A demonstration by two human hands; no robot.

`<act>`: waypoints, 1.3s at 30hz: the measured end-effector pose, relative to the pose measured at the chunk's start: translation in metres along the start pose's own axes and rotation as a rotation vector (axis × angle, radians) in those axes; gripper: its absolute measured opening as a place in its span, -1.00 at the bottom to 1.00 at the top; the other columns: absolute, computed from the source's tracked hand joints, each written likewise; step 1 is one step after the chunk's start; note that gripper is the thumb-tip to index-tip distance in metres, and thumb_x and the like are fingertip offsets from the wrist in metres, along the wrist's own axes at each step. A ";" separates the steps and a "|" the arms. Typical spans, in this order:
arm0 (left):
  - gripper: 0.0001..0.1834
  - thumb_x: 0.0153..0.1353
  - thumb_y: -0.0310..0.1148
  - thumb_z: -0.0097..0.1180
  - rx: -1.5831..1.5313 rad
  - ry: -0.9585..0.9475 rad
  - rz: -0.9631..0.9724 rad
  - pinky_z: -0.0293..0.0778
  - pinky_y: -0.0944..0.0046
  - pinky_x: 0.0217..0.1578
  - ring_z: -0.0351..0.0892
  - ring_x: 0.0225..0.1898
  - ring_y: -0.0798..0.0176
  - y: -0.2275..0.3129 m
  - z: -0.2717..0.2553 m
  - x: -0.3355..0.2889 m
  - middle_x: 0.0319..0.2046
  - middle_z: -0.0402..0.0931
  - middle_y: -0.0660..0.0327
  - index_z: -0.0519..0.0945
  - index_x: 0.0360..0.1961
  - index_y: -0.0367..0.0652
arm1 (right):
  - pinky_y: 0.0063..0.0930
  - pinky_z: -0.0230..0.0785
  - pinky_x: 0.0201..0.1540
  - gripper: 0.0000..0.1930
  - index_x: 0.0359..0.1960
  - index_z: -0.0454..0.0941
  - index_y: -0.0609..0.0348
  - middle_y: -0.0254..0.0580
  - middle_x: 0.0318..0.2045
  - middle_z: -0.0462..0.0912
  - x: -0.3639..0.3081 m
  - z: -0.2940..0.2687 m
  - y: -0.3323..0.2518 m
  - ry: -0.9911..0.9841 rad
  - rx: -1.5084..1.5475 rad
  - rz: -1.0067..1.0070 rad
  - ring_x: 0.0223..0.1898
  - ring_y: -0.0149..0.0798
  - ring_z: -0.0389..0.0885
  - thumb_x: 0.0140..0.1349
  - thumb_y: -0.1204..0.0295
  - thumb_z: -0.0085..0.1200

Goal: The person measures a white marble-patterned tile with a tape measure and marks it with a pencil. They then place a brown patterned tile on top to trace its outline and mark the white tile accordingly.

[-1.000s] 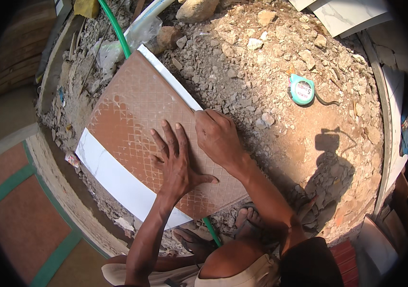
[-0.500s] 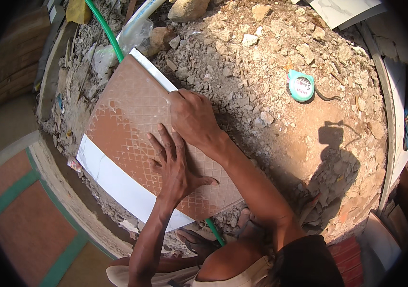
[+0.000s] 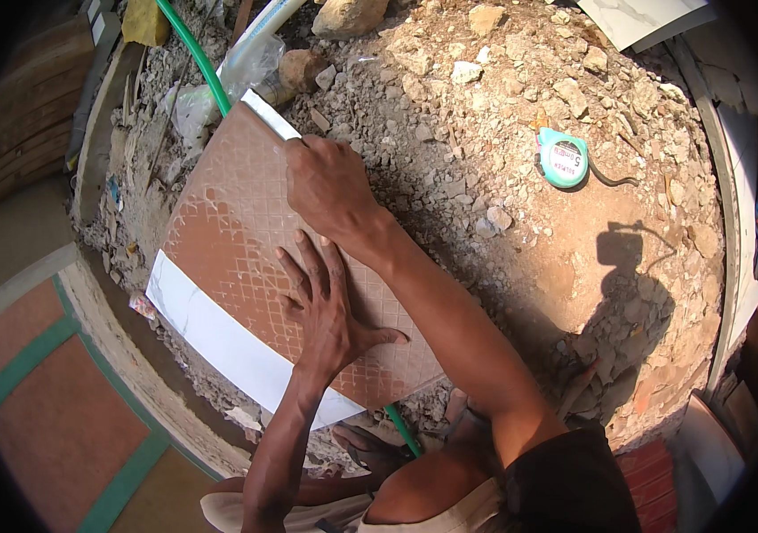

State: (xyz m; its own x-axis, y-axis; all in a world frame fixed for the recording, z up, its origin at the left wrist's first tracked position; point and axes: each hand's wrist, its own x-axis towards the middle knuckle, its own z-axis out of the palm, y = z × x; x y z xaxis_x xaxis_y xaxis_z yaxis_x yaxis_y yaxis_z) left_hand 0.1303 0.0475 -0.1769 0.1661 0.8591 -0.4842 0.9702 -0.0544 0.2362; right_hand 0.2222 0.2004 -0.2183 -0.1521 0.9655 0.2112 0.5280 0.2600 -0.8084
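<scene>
A brown tile (image 3: pixel 219 244) with a raised grid pattern lies in front of me, partly dusty. White marble-look tile (image 3: pixel 219 329) shows past its lower left edge, and a narrow white strip (image 3: pixel 270 115) shows along its upper right edge. My left hand (image 3: pixel 326 306) rests flat on the brown grid with fingers spread. Closed in a fist, my right hand (image 3: pixel 333 191) is at the upper right edge of the tile, beside the end of the strip. What its fingers hold, if anything, is hidden beneath the hand.
A turquoise tape measure (image 3: pixel 563 160) lies on the rubble ground (image 3: pixel 503 266) to the right. A green hose (image 3: pixel 194 53) emerges beyond the tile, near a white pipe (image 3: pixel 263 31) and clear plastic. White tiles (image 3: pixel 641 18) stand far right; paved floor (image 3: pixel 68 409) lies left.
My right fist has slid up and to the left along the tile's edge, covering more of the white strip. My left hand stays flat in the same place.
</scene>
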 end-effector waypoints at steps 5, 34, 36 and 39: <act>0.84 -0.67 0.35 0.60 -0.032 0.028 0.007 -0.23 -0.68 0.26 -0.77 0.46 -0.56 0.000 0.001 0.000 0.50 -0.64 -0.34 -0.30 0.55 -0.23 | -0.12 0.54 -0.12 -0.87 -0.28 0.58 0.29 0.06 -0.35 0.65 0.051 0.014 -0.006 -0.071 -0.008 0.031 -0.25 0.07 0.66 0.20 0.52 0.02; 0.86 -0.72 0.32 0.61 -0.075 0.067 0.017 -0.22 -0.68 0.26 -0.78 0.48 -0.48 -0.002 0.004 0.000 0.52 -0.66 -0.25 -0.32 0.55 -0.17 | -0.09 0.50 -0.31 -0.95 -0.36 0.49 0.27 -0.05 -0.46 0.56 -0.113 -0.058 0.000 0.029 0.024 0.038 -0.40 0.07 0.62 0.14 0.60 0.10; 0.85 -0.71 0.32 0.61 -0.081 0.082 0.042 -0.20 -0.73 0.22 -0.78 0.47 -0.50 -0.004 0.004 0.000 0.52 -0.65 -0.27 -0.31 0.55 -0.19 | -0.08 0.52 -0.29 -0.95 -0.34 0.51 0.25 -0.07 -0.45 0.57 -0.074 -0.032 0.004 0.046 0.015 0.010 -0.39 0.05 0.63 0.15 0.57 0.07; 0.86 -0.71 0.32 0.61 -0.060 0.064 0.048 -0.21 -0.73 0.22 -0.78 0.47 -0.52 -0.003 0.004 0.000 0.52 -0.65 -0.28 -0.31 0.55 -0.20 | -0.19 0.52 -0.18 -0.86 -0.29 0.55 0.27 -0.03 -0.37 0.61 -0.044 -0.020 0.006 -0.039 -0.036 0.009 -0.29 -0.03 0.63 0.09 0.57 0.10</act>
State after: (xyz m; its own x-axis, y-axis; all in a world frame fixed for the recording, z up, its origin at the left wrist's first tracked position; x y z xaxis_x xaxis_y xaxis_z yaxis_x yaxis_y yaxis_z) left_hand 0.1278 0.0454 -0.1808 0.1984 0.8871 -0.4168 0.9489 -0.0673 0.3083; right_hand 0.2483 0.1597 -0.2214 -0.1791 0.9669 0.1815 0.5595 0.2518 -0.7896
